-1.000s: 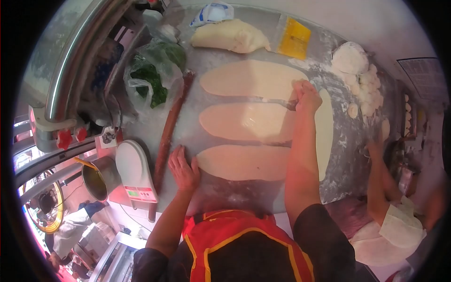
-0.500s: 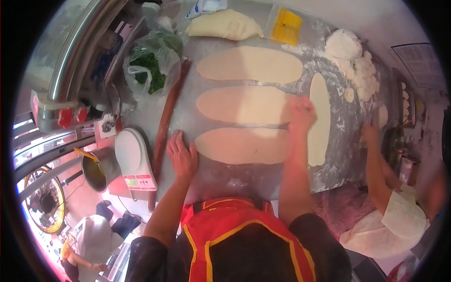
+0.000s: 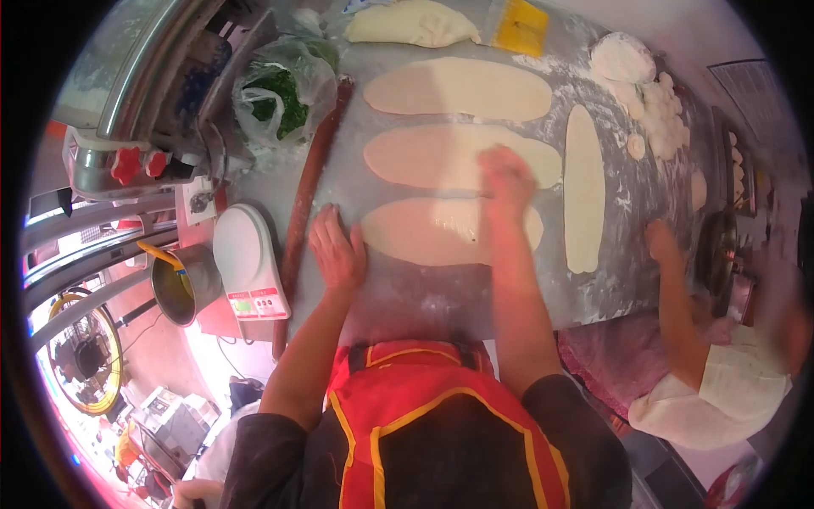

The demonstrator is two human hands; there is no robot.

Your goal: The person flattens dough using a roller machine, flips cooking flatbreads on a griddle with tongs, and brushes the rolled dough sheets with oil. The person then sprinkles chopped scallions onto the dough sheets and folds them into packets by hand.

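My left hand (image 3: 337, 250) lies on the metal table with its fingers stretched out, holding nothing. It is just left of the nearest long oval dough sheet (image 3: 407, 233). My right hand (image 3: 509, 182) is closed above the gap between the nearest and the middle dough sheet (image 3: 415, 159). Whatever its fingers hold, if anything, is hidden. A glossy patch and a small dark speck show on the nearest sheet. Farther back lies another oval sheet (image 3: 458, 89). A narrow dough sheet (image 3: 584, 191) lies lengthwise to the right.
Left of the sheets are a long rolling pin (image 3: 314, 187), a bag of chopped greens (image 3: 284, 93) and a white kitchen scale (image 3: 246, 254). A large dough lump (image 3: 415, 23) sits at the back. Dough pieces (image 3: 661, 114) lie back right. A co-worker's hand (image 3: 666, 242) is at the right edge.
My right hand has moved left and nearer, from the right end of the middle sheet, still closed. A glossy patch now shows on the nearest sheet. The view has shifted slightly.
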